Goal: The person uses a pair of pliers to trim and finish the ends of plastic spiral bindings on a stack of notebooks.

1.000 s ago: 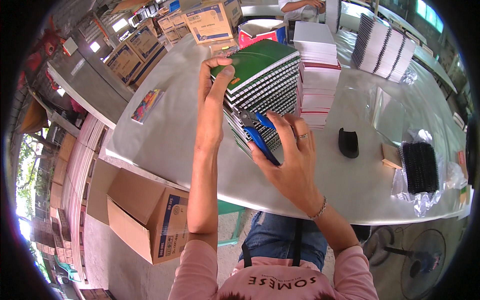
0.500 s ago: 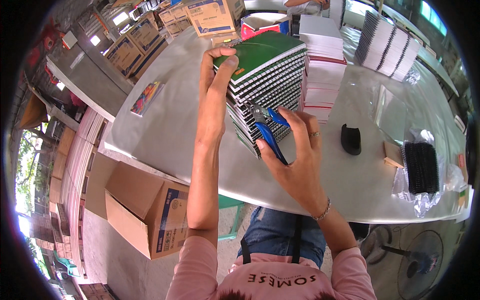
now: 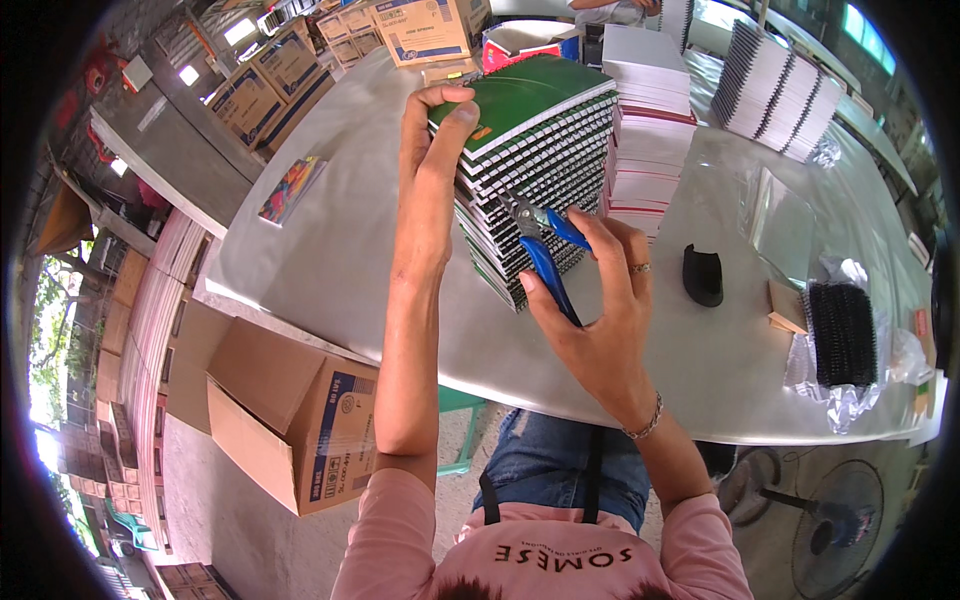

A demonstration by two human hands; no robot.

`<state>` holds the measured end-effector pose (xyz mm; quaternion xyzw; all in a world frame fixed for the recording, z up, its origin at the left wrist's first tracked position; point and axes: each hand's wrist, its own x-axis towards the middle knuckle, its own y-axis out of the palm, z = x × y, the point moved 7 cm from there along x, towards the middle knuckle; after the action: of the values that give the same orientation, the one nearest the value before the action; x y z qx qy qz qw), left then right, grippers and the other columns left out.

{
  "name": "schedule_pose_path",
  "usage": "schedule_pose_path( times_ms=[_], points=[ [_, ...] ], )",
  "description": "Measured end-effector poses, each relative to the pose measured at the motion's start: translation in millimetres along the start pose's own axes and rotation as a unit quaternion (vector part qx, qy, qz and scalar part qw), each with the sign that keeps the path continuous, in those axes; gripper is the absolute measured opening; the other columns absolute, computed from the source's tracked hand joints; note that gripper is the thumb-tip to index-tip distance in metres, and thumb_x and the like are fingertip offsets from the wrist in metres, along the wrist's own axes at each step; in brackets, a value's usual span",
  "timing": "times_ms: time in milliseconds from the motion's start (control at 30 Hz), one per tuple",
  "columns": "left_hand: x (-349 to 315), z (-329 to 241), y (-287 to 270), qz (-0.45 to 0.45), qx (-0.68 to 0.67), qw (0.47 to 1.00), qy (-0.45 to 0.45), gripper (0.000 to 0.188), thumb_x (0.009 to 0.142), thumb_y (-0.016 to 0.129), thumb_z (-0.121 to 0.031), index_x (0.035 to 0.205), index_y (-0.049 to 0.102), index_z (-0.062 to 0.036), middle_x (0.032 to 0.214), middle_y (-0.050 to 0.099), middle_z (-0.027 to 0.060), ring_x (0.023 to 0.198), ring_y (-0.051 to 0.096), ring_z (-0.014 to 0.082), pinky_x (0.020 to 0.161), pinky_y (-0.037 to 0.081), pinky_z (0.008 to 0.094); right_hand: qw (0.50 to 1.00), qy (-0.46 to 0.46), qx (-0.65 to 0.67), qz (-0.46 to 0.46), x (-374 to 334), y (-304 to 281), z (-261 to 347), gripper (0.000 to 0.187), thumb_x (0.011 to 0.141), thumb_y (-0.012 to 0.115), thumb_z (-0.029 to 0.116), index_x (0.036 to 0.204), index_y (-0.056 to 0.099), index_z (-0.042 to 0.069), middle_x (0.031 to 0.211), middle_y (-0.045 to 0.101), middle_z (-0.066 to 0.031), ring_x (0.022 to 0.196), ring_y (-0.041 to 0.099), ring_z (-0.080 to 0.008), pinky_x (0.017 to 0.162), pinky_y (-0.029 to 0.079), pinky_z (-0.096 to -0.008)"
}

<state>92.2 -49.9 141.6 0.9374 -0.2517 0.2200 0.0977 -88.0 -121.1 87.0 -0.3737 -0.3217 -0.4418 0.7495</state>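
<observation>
A tall stack of spiral-bound notebooks (image 3: 540,165) with a green top cover stands on the table, its black coil edges facing me. My left hand (image 3: 437,130) grips the stack's upper left corner, fingers and thumb bent over the top green notebook (image 3: 545,92). In my right hand (image 3: 605,300) is a pair of blue-handled wire cutters (image 3: 545,262), handles spread between thumb and fingers. The metal jaws touch or nearly touch the coil ends partway down the stack; their exact contact is too small to tell.
Right of the stack rises a pile of white page blocks (image 3: 648,130). Farther right are bound notebooks (image 3: 775,92), a black curved object (image 3: 702,277) and a bundle of black coils (image 3: 842,335). An open carton (image 3: 290,415) sits below the table's left edge, a fan (image 3: 835,530) lower right.
The wire cutters and my right hand have shifted slightly right, the jaws a little higher along the coil edges. My left hand keeps its grip on the stack's corner.
</observation>
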Motion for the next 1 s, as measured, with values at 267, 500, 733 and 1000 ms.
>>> schedule_pose_path(
  times_ms=[267,500,733,1000],
  points=[
    [-0.2,1.5,-0.2,-0.001,-0.003,1.0,-0.002,0.028,0.096,0.058,-0.032,0.116,0.058,-0.0129,0.096,0.056,0.0009,0.081,0.047,0.0072,0.067,0.034,0.0233,1.0,-0.021,-0.021,0.009,-3.2,3.3,0.9,0.063,0.073,0.086,0.023,0.13,0.061,0.007,0.117,0.057,-0.0132,0.102,0.059,-0.0301,0.084,0.047,-0.0425],
    [0.4,3.0,0.0,-0.002,0.004,1.0,0.0,0.029,0.096,0.058,-0.034,0.116,0.058,-0.013,0.095,0.056,0.0009,0.079,0.047,0.0069,0.065,0.033,0.0232,0.999,-0.031,-0.011,-0.004,-0.9,7.1,-1.1,0.057,0.075,0.084,0.023,0.126,0.064,0.006,0.109,0.062,-0.0126,0.09,0.063,-0.0279,0.076,0.05,-0.0379],
    [-1.0,0.1,3.8,0.008,-0.036,0.999,0.003,0.027,0.097,0.059,-0.03,0.116,0.057,-0.0115,0.094,0.057,0.0014,0.081,0.05,0.008,0.069,0.037,0.0237,0.767,0.368,0.443,0.283,-6.1,27.5,-32.0,0.042,0.086,0.078,0.024,0.119,0.063,0.002,0.106,0.063,-0.0132,0.084,0.064,-0.0214,0.072,0.051,-0.0346],
    [0.0,-1.1,0.4,0.003,-0.004,1.0,0.006,0.026,0.097,0.059,-0.03,0.115,0.057,-0.0117,0.095,0.06,0.003,0.082,0.052,0.0081,0.07,0.038,0.0239,0.999,0.003,0.0,0.047,-5.9,4.7,-3.5,0.061,0.079,0.082,0.026,0.132,0.059,0.007,0.118,0.057,-0.0139,0.104,0.056,-0.0298,0.085,0.044,-0.0409]
  ],
)
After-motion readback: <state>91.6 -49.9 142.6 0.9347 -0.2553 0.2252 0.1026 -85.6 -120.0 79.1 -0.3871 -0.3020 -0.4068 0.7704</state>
